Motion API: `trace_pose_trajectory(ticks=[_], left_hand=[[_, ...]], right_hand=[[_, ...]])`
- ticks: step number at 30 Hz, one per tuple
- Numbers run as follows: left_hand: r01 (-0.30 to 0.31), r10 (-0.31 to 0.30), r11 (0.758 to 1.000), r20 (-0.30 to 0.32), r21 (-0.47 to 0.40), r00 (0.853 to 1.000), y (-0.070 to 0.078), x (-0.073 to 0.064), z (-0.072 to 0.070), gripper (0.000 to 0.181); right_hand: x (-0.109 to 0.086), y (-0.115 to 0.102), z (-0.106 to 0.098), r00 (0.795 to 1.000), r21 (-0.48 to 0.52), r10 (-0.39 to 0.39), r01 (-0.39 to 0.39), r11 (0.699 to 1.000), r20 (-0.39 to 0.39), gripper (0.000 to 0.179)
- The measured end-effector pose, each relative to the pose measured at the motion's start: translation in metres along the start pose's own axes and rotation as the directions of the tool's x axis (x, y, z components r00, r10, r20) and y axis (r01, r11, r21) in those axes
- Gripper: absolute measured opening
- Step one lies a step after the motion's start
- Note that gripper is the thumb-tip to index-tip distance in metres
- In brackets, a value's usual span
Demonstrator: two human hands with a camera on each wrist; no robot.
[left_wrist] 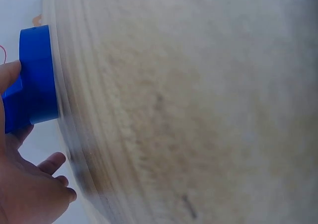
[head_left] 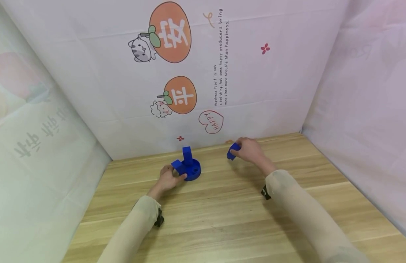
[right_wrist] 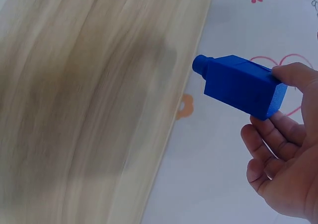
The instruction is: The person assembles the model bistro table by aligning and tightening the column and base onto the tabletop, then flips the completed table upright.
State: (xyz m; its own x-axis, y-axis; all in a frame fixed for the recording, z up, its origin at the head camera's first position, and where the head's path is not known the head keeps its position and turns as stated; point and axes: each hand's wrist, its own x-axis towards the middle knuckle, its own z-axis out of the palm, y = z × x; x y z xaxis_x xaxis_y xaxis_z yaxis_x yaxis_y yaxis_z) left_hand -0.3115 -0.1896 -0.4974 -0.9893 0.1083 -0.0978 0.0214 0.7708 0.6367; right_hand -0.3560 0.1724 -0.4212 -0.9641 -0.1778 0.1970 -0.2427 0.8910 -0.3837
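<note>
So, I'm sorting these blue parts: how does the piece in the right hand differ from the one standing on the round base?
The right hand grips its blue block in the air, lying sideways; the upright block stands on the round base. The held block's round peg shows; the upright one's bottom end is hidden. Both are the same blue.

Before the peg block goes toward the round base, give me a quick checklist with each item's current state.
1. Right hand has a firm grip on the blue peg block: ok.
2. Peg end faces away from the palm: ok.
3. Left hand steadies the round blue base: ok.
4. A free hole shows in the base: ok.
5. The upright block is fully seated: cannot tell.
6. Wooden table between the hands is unobstructed: ok.
</note>
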Motion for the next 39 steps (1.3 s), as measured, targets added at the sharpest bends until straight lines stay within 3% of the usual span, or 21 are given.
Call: trace_pose_trajectory(ticks=[25, 39], left_hand=[[-0.019, 0.02, 0.999, -0.017, 0.04, 1.0, 0.001, 0.0, -0.001, 0.09], [-0.057, 0.061, 0.995, -0.048, 0.079, 0.997, 0.0, 0.0, -0.001, 0.085]], right_hand=[[0.004, -0.075, 0.013, 0.995, 0.05, -0.086, 0.084, 0.995, 0.042, 0.041], [0.002, -0.102, 0.023, 0.987, 0.036, -0.153, 0.152, 0.988, 0.045, 0.039]])
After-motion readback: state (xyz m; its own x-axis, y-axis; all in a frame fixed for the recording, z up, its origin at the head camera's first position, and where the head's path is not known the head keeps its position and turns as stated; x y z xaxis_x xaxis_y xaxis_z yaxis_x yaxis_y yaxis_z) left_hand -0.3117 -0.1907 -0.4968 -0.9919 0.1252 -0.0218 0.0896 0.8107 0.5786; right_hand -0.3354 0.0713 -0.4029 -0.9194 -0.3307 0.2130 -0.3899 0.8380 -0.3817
